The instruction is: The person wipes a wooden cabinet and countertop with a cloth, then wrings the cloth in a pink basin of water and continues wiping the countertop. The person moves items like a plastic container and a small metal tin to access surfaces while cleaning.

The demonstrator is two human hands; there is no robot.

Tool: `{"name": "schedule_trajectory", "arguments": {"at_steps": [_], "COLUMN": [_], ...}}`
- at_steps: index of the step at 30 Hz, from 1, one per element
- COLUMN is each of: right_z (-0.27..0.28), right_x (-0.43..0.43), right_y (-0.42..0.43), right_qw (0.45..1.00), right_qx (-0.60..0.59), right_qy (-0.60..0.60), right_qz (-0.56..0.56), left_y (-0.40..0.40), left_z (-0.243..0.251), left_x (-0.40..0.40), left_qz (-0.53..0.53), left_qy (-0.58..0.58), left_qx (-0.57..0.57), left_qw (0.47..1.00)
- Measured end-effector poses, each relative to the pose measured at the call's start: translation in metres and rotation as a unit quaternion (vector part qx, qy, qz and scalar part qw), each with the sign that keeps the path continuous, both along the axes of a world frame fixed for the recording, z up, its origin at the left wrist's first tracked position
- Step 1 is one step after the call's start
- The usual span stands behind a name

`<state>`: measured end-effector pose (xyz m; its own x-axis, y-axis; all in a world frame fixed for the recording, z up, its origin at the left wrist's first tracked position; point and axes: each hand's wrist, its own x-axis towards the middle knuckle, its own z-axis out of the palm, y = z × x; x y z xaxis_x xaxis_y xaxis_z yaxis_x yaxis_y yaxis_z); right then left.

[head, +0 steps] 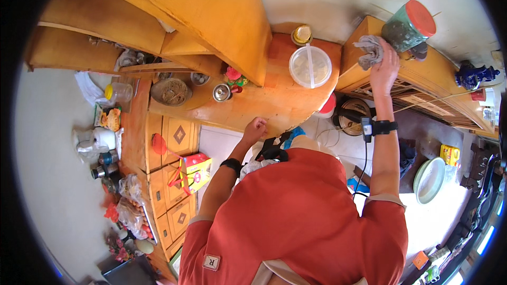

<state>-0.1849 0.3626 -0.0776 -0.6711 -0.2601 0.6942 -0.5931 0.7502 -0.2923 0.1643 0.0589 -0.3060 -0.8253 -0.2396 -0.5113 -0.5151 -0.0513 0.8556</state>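
My right hand (386, 63) grips a crumpled grey cloth (370, 50) over the top of a wooden cabinet (412, 72), right beside a green canister with a red lid (410, 25). Nothing is held in my left hand (256, 128), which hovers at the near edge of the wooden counter (253, 105) with its fingers loosely curled. On that counter stand a round clear-lidded tub (310, 67), a small yellow container (302, 34), a metal-lidded pot (222, 92) and a bowl of brown matter (171, 92).
An open wooden shelf unit (190, 12) rises from the counter's left part. A blue ornamental vessel (475, 76) stands farther along the cabinet. Below are a round brown-topped object (353, 115), a loose cable and a pale basin (429, 180). A yellow and red gift box (196, 172) stands by the drawers.
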Motion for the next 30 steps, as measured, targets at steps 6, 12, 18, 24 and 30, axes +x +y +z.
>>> {"name": "schedule_trajectory", "arguments": {"at_steps": [6,12,18,24,30], "right_z": [0.005,-0.026,-0.054,-0.076,-0.081], "right_x": [0.034,0.062,0.093,0.136,0.196], "right_y": [0.002,0.021,0.025,0.023,-0.005], "right_qw": [0.998,0.993,0.949,0.961,0.935], "right_qx": [-0.063,-0.093,-0.203,-0.109,-0.108], "right_qy": [0.014,-0.065,-0.242,-0.253,-0.336], "right_qz": [0.023,0.024,-0.012,0.018,0.025], "left_y": [0.003,0.005,0.012,0.006,-0.006], "left_z": [0.01,0.001,0.012,0.014,-0.001], "left_x": [0.006,0.007,0.003,0.001,0.004], "left_qz": [-0.005,-0.05,-0.073,-0.105,-0.154], "left_qy": [-0.007,0.004,0.013,-0.007,0.037], "left_qx": [-0.03,-0.103,-0.17,-0.147,-0.082], "left_qw": [1.0,0.993,0.983,0.984,0.984]}}
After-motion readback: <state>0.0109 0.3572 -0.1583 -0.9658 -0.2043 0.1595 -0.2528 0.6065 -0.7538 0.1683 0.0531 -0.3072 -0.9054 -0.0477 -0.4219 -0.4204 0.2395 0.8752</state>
